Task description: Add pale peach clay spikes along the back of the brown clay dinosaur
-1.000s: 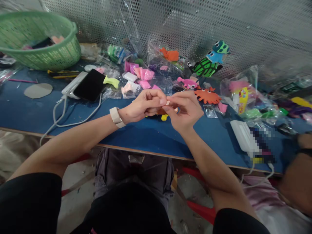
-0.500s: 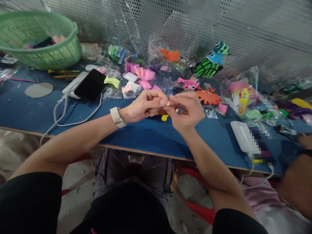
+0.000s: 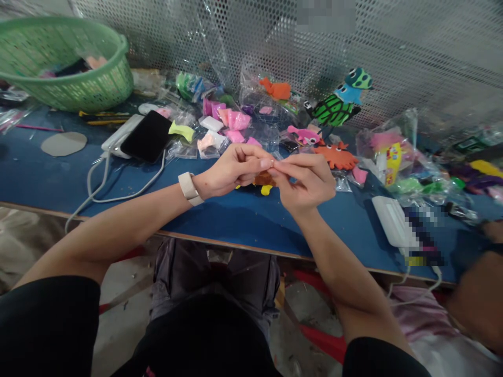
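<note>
My left hand is closed in a pinch, and between its thumb and forefinger sits a tiny pale piece of modelling clay, mostly covered by the fingertips. My right hand meets it from the other side, its thumb and fingers pinched on the same bit. Under the hands lies an orange clay shape with a yellow lump, largely hidden. Just beyond my right hand rests an orange clay crab with eyes, beside a pink clay figure.
Behind are packets of coloured clay and a green turtle figure. To the left lie a phone with a white cable and a green basket. On the right are a white device and another person's arm.
My right hand has shifted slightly right and its fingertips have closed in on my left hand's. The pale piece is now more covered.
</note>
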`<state>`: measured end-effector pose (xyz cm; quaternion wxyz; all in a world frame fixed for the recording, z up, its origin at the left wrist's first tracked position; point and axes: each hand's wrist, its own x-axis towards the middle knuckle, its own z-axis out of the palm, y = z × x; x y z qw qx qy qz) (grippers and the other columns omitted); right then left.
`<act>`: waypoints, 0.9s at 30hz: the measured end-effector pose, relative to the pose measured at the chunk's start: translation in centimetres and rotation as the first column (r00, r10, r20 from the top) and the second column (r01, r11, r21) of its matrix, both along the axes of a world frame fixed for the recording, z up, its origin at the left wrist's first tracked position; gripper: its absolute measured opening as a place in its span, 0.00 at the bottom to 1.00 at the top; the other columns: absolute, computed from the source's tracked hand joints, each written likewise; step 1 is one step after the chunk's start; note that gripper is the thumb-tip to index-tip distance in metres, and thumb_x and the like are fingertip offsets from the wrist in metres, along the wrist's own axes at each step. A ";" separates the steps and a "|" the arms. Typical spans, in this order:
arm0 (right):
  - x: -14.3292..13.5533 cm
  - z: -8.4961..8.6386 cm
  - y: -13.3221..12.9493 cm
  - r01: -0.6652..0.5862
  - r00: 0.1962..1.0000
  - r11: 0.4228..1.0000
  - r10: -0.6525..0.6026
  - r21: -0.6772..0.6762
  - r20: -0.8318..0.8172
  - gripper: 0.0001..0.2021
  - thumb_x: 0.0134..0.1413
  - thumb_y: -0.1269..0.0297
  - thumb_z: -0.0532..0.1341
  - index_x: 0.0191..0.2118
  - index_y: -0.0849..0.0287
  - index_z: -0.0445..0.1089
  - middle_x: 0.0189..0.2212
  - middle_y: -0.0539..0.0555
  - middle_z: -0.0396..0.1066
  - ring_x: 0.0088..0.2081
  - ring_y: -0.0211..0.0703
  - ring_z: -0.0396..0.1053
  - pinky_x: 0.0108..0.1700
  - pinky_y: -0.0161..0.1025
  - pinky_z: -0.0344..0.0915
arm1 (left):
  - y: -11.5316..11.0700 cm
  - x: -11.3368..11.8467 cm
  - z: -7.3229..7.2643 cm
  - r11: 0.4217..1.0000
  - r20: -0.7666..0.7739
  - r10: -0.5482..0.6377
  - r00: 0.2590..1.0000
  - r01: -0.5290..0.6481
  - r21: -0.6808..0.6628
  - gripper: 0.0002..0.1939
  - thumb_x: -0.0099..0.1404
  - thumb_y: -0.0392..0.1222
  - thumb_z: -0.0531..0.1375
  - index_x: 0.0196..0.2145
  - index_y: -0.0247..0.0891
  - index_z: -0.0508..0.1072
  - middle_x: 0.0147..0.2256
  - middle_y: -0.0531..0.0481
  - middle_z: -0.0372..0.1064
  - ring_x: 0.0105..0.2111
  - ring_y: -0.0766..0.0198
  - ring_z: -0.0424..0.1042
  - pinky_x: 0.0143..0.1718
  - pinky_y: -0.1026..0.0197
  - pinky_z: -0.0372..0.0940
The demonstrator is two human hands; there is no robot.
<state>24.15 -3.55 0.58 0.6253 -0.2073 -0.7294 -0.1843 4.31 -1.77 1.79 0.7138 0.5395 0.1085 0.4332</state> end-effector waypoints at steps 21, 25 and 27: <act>-0.6 0.1 -0.2 0.080 0.997 0.995 -0.080 0.061 -0.002 0.09 0.72 0.59 0.74 0.55 0.44 0.84 0.39 0.48 0.82 0.31 0.38 0.79 0.31 0.39 0.79 | -0.1 0.2 -0.1 1.000 0.020 -0.025 0.999 0.025 0.015 0.21 0.60 0.58 0.83 0.35 0.38 0.86 0.16 0.64 0.55 0.16 0.78 0.42 0.18 0.67 0.42; -0.8 0.3 -0.4 0.047 0.999 0.998 -0.047 0.046 0.002 0.12 0.68 0.66 0.76 0.55 0.48 0.83 0.40 0.49 0.83 0.34 0.39 0.82 0.33 0.37 0.81 | -0.2 0.3 -0.2 0.998 0.010 -0.036 0.999 0.036 0.042 0.21 0.65 0.59 0.80 0.37 0.38 0.86 0.16 0.63 0.57 0.16 0.78 0.43 0.18 0.68 0.44; -0.7 0.4 -0.5 0.059 0.998 0.998 -0.059 0.038 0.010 0.14 0.66 0.70 0.75 0.54 0.48 0.83 0.40 0.49 0.83 0.36 0.40 0.84 0.35 0.37 0.82 | -0.3 0.3 -0.3 0.998 0.000 -0.037 0.999 0.037 0.043 0.21 0.65 0.59 0.80 0.37 0.37 0.86 0.17 0.62 0.58 0.16 0.78 0.44 0.18 0.68 0.44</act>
